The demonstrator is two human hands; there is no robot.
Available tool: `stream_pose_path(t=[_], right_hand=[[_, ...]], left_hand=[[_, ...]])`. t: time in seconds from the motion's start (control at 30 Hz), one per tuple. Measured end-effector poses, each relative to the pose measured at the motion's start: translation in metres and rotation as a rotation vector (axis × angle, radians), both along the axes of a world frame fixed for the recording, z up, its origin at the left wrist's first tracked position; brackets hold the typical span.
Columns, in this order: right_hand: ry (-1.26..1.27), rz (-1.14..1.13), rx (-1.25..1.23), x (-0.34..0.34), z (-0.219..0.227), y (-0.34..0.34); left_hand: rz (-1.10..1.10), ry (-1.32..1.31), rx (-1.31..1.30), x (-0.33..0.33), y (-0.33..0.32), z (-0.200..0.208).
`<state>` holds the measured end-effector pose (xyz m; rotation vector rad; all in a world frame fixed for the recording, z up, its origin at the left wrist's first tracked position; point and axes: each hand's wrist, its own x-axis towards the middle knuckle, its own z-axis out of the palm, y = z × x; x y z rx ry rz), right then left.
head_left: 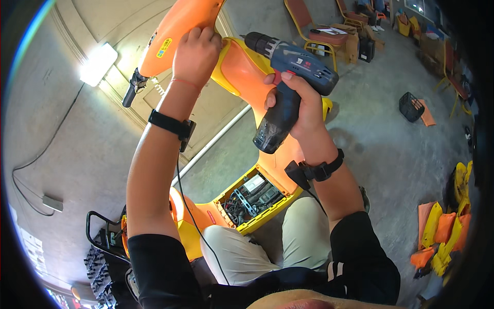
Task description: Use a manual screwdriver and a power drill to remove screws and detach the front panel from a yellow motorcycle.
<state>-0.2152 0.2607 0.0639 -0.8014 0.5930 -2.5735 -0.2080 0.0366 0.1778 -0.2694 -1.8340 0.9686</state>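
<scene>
My right hand [307, 105] is wrapped round the dark grip of a blue-and-black cordless drill [303, 62]. Its chuck points left toward an orange and yellow electric scooter [252, 85]. Against the scooter's orange front panel [172, 33], my left hand [194, 56] is closed with its fingers curled; whatever is between them is hidden. The drill tip is a little to the right of my left hand. Lower down, between the front and my knees, an open yellow-rimmed compartment [256, 225] shows wires and electrical parts. A black handlebar grip [129, 92] sticks out at the left.
Behind the scooter a lit lamp [99, 64] shines, with a white pole [216, 140] nearby. Chairs [314, 31] and boxes stand at the back right. On the floor are a black basket [411, 106] and orange and yellow parts [443, 229]. Cables hang from both wristbands.
</scene>
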Motion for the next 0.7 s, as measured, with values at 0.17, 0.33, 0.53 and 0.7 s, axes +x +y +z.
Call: stream_pose_path(t=[0.17,0.33,0.53,0.7], right_hand=[[0.011,-0.024,-0.039,0.007,-0.009,0.009],[0.011,-0.04,-0.039,0.02,-0.013,0.011],[0.07,-0.052,-0.047,0.029,-0.021,0.017],[0.07,-0.058,-0.059,0.036,-0.021,0.028]], left_hand=[[0.037,0.024,-0.054,-0.008,0.005,0.002],[0.117,0.058,-0.063,-0.013,0.006,0.002],[0.249,0.094,-0.06,-0.019,0.015,-0.002],[0.091,-0.043,-0.172,-0.006,0.0,0.004]])
